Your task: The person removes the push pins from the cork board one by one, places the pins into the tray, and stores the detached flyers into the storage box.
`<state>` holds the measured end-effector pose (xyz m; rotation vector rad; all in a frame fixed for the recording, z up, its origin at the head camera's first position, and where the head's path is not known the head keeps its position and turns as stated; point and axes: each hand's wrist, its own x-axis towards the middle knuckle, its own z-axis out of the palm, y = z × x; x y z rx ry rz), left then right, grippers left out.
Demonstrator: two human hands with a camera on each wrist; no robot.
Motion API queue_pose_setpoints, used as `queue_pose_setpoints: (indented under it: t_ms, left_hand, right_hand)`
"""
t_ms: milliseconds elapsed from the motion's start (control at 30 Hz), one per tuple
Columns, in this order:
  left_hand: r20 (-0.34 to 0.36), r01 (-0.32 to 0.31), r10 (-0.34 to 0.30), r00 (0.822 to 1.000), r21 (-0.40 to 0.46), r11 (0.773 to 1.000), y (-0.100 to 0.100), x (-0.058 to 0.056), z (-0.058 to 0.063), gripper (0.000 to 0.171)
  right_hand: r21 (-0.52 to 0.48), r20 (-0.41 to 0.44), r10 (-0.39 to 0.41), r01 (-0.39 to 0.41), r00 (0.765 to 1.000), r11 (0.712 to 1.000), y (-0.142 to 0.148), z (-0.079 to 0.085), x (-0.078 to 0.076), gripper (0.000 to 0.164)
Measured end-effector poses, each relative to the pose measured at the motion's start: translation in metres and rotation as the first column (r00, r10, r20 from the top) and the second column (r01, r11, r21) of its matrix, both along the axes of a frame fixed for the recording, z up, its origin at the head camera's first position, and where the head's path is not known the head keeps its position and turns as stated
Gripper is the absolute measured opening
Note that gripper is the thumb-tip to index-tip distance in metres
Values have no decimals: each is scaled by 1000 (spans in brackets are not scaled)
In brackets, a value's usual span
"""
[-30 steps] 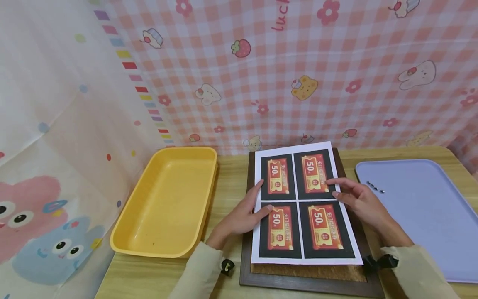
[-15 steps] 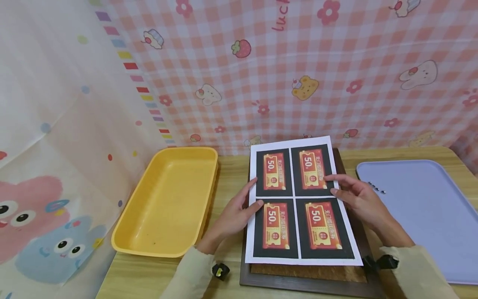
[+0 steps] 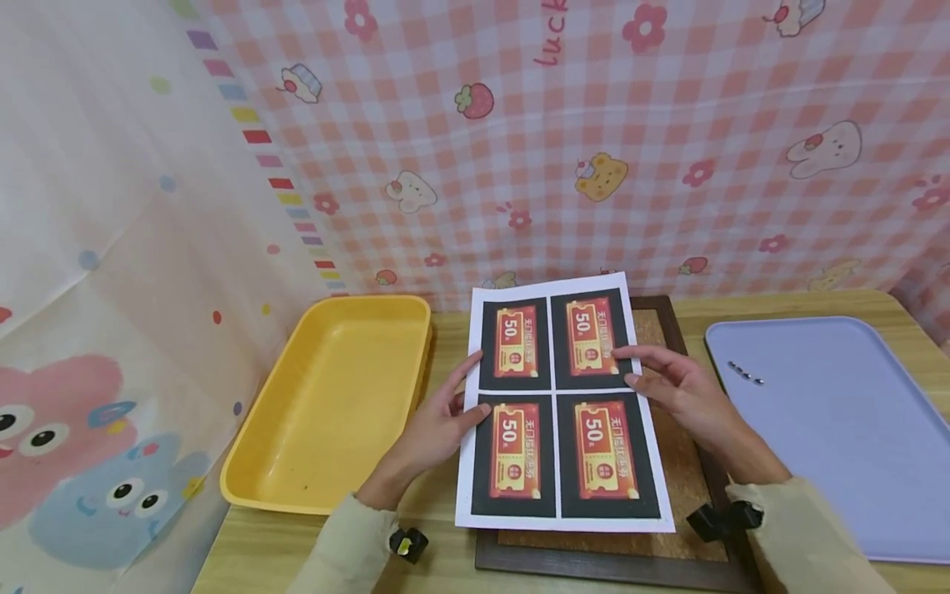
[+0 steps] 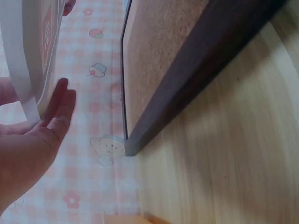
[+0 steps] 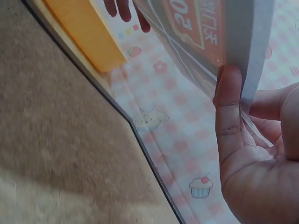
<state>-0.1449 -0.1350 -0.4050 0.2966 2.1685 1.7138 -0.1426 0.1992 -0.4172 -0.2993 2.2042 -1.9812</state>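
Both hands hold a white printed sheet (image 3: pixel 555 391) with several red "50" coupons on black panels. My left hand (image 3: pixel 438 429) pinches its left edge, thumb on the printed face. Opposite it, my right hand (image 3: pixel 686 396) grips the right edge with the thumb on top. Below lies a cork board (image 3: pixel 693 487) in a dark frame (image 3: pixel 609 569), partly covered from the head camera. Both wrist views show a gap between the raised sheet and the cork surface (image 4: pixel 163 51). Fingers of the left hand (image 4: pixel 35 149) extend behind the paper.
A yellow tray (image 3: pixel 334 404) stands on the left of the wooden table (image 3: pixel 252 549). To the right lies a lavender tray (image 3: pixel 853 429) with several small shiny metal pieces (image 3: pixel 745 374) near its left edge. A pink checked cloth (image 3: pixel 519 124) hangs behind.
Both hands have carried the sheet to the left, after a slight lift. More of the cork board's right side now shows. The trays have stayed in place.
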Motion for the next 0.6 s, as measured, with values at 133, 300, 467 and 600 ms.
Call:
queue_pose_setpoints:
  t_ms: [133,300,467,600]
  left_hand:
    - [6,-40,40,999,1,999,-10,-1,3,74]
    - [12,-88,89,996,-17,996,-24,-2,9,73]
    - [13,-100,101,995,-37,994,-39,-3,14,72]
    - [17,-108,108,994,-41,993,-52,-4,17,73]
  right_hand:
    - [16,-13,20,-20,1000,1000,-10,4,-3,41]
    - [11,2,47,-47,999,999,-27,8,-8,40]
    - [11,2,52,-52,999,999,-43,8,-11,37]
    - [25,18,52,-52,998,998,-56,10,-13,37]
